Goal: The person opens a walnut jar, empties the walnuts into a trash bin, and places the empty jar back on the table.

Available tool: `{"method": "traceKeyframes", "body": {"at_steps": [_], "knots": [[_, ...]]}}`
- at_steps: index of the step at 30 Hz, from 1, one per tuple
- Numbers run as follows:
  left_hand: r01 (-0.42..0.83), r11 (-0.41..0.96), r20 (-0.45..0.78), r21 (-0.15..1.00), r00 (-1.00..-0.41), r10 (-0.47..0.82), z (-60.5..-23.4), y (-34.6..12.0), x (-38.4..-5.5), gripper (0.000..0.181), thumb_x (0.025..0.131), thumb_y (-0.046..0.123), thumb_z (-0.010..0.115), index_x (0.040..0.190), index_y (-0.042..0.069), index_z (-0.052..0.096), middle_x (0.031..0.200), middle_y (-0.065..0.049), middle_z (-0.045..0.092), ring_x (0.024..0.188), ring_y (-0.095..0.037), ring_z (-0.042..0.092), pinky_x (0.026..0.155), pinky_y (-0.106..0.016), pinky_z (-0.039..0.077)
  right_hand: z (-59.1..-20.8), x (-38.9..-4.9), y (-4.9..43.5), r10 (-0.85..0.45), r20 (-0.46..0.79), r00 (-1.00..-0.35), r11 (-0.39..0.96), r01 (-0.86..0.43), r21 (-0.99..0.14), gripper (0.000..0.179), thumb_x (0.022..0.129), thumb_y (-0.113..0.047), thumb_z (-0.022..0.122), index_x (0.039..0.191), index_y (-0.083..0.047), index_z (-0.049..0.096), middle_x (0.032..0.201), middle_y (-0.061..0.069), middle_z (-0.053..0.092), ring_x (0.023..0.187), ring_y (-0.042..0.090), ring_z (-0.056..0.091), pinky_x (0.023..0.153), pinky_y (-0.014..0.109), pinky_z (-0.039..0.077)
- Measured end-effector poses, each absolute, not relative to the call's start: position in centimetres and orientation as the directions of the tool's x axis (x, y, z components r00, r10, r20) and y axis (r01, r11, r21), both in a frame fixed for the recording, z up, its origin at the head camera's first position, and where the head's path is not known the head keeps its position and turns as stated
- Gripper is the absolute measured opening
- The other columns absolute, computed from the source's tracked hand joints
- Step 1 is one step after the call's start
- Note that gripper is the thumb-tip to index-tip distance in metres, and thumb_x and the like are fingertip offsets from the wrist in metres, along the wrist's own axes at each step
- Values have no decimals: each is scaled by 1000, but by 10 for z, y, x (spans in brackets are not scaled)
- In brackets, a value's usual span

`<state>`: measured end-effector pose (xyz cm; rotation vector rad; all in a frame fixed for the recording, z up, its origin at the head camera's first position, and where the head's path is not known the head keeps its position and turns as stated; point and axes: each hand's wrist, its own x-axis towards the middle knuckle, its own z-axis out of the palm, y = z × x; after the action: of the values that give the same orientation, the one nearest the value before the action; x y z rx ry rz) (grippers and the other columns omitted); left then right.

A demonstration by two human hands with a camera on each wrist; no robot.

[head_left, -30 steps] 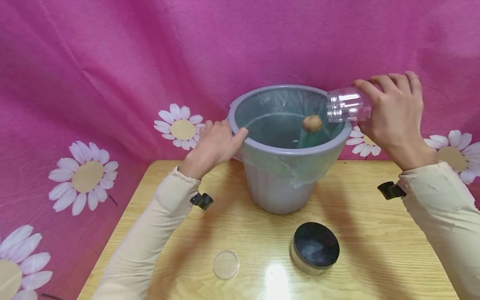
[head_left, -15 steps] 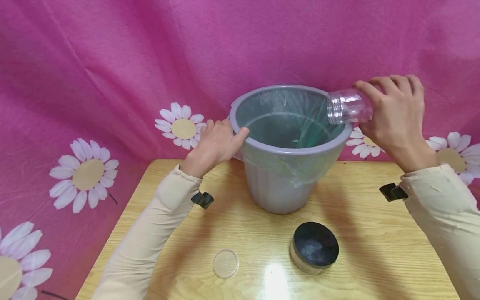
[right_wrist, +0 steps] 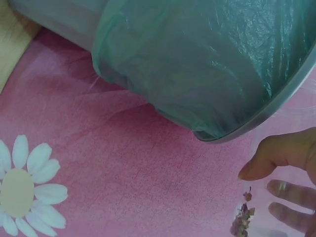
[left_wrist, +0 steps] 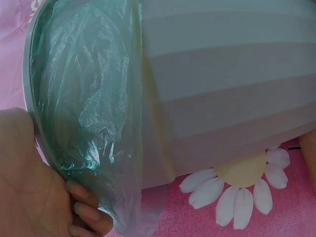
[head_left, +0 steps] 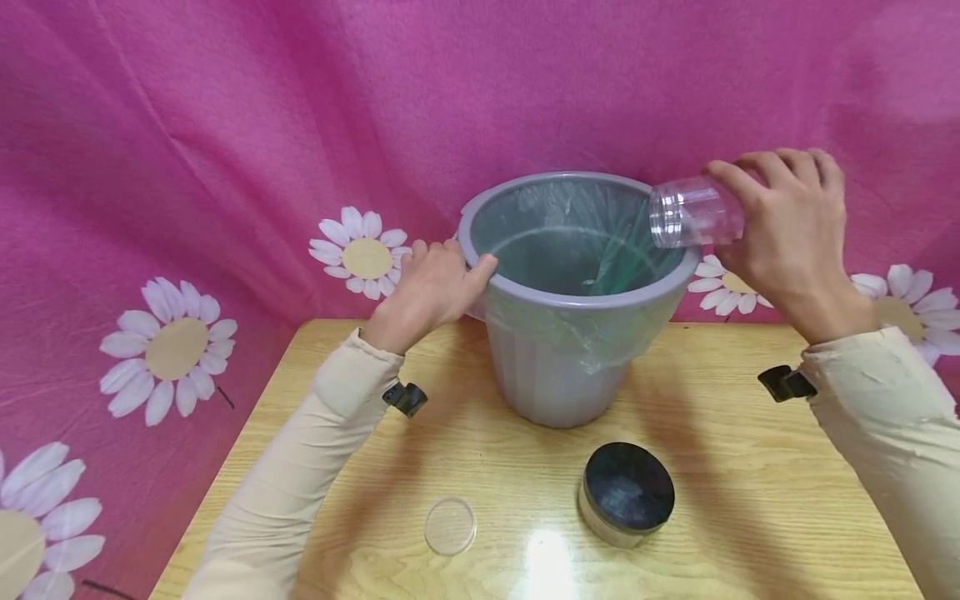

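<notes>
While the left hand (head_left: 431, 287) grips the bin (head_left: 558, 387) at its rim, the right hand (head_left: 795, 221) holds a clear jar (head_left: 693, 214) at the bin's opposite side. Left fingers curled at the edge, thumb on the rim. Right fingers and thumb wrapped round the jar's base end. Jar on its side, mouth toward the bin's inside, at the right of the rim; whether the two touch, cannot tell. Brownish bits (right_wrist: 242, 222) show by the right fingers in the right wrist view, apparently inside the jar. Bin upright on the wooden table (head_left: 360, 483), toward its back edge. Greenish bag (left_wrist: 94, 84) lines it, folded out over the rim and hanging down the wall. Bin's floor too dim to read. On the near side: a clear disc (head_left: 450, 527) lying flat and, right of it, a tub (head_left: 628, 492) with a black top, both well apart from the hands. Pink cloth (head_left: 450, 83) with white daisies hangs behind.
</notes>
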<state>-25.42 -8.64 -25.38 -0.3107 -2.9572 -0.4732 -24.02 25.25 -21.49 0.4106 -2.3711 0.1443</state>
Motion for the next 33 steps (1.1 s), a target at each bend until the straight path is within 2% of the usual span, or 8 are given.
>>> {"method": "traceKeyframes", "body": {"at_steps": [11,22,33], "knots": [[214,935,150,283,-973,177,-255,-87,-255,65,93,54,31,117,-1,56,110,-18,60,103,-35,45,90,-49,36,-214,-240,251,-231,653,-722,948,-318,-17,79,56,-3,83,129,-10,56,124,25,54,119,48,42,108,58,21],[213,936,152,282,-973,175,-254,-89,-257,66,94,53,31,121,-2,55,114,-19,60,105,-36,45,92,-49,36,-216,-241,247,-219,627,-747,943,-328,-61,78,59,-3,82,132,-12,55,125,24,53,121,47,40,101,66,25],[206,941,137,270,-975,174,-254,-88,-257,68,93,54,30,118,-4,54,110,-17,57,106,-34,42,95,-47,33,-220,-244,247,-225,620,-752,950,-312,-33,79,59,-3,83,132,-12,54,126,26,52,122,48,39,104,65,23]]}}
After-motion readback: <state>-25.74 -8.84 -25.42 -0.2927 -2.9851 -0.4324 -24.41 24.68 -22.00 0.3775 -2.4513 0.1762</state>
